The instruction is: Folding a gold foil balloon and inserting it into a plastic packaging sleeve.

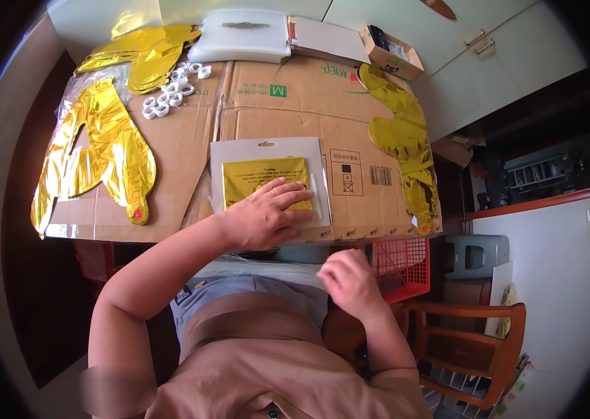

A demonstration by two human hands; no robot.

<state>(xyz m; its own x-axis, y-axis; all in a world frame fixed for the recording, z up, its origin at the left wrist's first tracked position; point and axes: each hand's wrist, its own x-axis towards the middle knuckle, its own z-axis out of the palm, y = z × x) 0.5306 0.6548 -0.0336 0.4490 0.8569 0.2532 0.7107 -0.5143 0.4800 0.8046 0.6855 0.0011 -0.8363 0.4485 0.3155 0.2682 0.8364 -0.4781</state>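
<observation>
A folded gold foil balloon [246, 178] with printed text lies in a clear hanging packet [222, 150] near the table's front edge. My left hand [267, 213] rests on it with fingers stretched, covering its lower part. A thin pale strip [320, 192], perhaps a straw, shows along the packet's right side. My right hand [352, 283] is off the table, above my lap, slightly blurred. Its fingers are curled in, and whatever they may hold is hidden. Pale plastic film [253, 267] lies across my lap.
Flat gold foil balloons [127, 150] lie on the cardboard-covered table [267, 91], left and right. White ribbon rolls [162, 105], clear packets [239, 38], a sheet stack [326, 42] and a small box [393, 56] line the back. A red basket [403, 265] and wooden chair [511, 335] stand right.
</observation>
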